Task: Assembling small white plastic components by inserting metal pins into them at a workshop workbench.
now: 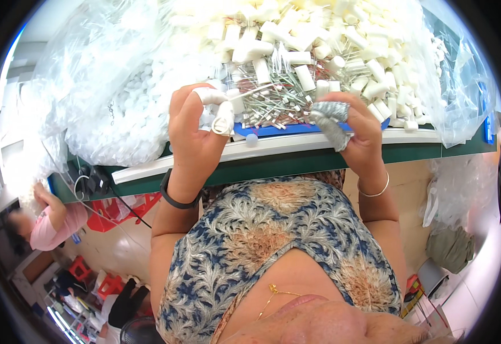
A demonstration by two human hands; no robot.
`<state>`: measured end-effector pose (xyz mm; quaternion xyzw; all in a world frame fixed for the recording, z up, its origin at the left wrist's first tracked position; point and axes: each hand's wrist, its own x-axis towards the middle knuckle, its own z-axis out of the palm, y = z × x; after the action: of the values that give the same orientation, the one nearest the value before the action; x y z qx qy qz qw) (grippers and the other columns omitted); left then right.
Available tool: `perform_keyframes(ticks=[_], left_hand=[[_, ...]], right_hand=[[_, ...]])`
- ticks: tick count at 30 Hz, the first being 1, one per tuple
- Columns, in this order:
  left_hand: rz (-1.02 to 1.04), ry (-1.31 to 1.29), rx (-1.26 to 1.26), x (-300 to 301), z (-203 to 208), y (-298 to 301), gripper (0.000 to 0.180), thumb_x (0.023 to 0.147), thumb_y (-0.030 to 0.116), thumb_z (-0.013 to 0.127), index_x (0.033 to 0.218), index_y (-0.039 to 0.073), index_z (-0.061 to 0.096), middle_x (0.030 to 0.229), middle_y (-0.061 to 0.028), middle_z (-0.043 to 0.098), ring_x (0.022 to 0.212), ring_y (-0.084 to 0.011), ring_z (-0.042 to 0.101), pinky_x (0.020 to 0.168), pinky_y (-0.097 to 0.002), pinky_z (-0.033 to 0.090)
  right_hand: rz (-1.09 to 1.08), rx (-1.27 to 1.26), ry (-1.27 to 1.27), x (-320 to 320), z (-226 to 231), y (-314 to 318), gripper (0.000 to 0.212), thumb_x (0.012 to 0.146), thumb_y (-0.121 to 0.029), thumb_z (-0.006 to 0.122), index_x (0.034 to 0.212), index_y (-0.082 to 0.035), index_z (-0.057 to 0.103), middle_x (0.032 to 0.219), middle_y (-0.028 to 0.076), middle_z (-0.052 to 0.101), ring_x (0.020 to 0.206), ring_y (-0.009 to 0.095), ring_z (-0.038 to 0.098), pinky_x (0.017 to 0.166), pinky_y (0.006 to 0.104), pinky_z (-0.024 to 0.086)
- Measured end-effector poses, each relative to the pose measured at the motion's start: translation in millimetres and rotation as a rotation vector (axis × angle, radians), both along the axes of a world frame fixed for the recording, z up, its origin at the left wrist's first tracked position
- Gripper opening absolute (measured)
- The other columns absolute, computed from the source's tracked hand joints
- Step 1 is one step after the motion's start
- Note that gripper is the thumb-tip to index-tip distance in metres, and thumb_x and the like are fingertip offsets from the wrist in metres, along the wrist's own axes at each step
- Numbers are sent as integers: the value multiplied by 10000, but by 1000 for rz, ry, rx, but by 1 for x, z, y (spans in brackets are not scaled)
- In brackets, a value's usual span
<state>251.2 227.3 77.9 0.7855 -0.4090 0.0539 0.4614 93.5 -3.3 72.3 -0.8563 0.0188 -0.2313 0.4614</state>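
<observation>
My left hand [196, 123] is raised over the table's near edge, thumb and forefinger wrapped in white. Between these fingertips it pinches a thin pale stick [256, 90], which points right over the pile. Opposite it, my right hand [360, 129] has grey striped wraps on thumb and forefinger. Those two fingers are closed together; whatever lies between them is hidden. Just beyond both hands lie many thin metal rods with small white ends [276, 106], heaped on a blue tray [288, 131]. White cylinders [305, 77] are piled among and behind them.
A large clear plastic bag [118, 109] of small white pieces fills the left side of the table. Another clear bag [460, 86] hangs at the right. A white strip [164, 167] runs along the green table edge [262, 169]. Another person [58, 221] is at far left.
</observation>
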Motion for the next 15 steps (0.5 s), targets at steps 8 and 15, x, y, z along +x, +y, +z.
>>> perform_keyframes(ticks=[8,15], left_hand=[[-238,217,-57,-27,-8,-16,210,796,62,724,987,29,643,1005,-122,621,935,-300,575,804,-368,468],[-385,529,73,-10,7,3,333,838,125,757,1147,46,661,929,-21,611,843,-122,567,759,-272,462]], right_hand=[[287,361,-29,28,4,36,227,876,-132,743,1077,-25,730,1173,106,687,1046,213,629,900,332,480],[467,336,145,20,19,25,154,862,-130,743,943,-4,704,981,98,698,918,230,631,821,357,483]])
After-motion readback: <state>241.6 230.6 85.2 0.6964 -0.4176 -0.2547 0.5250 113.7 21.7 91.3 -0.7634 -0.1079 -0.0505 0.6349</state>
